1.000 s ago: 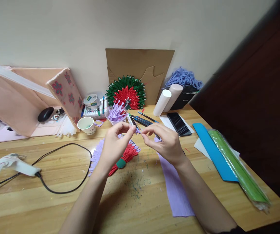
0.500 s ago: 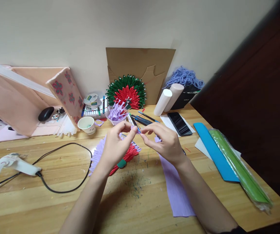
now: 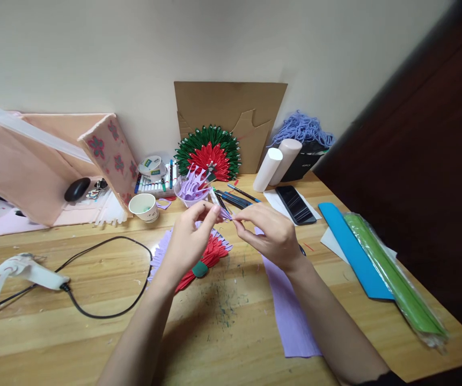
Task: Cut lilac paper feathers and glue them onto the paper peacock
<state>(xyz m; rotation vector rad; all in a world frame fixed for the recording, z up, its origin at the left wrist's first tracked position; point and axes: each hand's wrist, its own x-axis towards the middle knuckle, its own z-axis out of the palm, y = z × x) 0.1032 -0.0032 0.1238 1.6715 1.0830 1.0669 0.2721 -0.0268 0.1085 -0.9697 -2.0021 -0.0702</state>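
Between my two hands is a small purple crepe paper piece [image 3: 225,213], pinched narrow at its right end. My left hand [image 3: 193,229] grips its left side between thumb and fingers. At the other end, the thumb and index finger of my right hand [image 3: 270,231] close on the tip. Below my left hand lies a layered paper fan [image 3: 210,252] with a purple fringe, red strips and a green centre, partly hidden by the hand and forearm. A purple crepe paper strip [image 3: 289,311] lies flat under my right wrist.
A white hot glue gun [image 3: 33,271] with a looped black cord lies left. Behind my hands are a paper cup [image 3: 144,207], a bowl [image 3: 192,198] of purple cutouts, pens [image 3: 233,198] and a green-red paper fan [image 3: 210,153]. A phone [image 3: 295,205] and green roll [image 3: 391,273] lie right.
The purple piece now shows as a longer, narrow shape between my fingertips, and the blue item seen there before no longer shows. My hands have barely moved.
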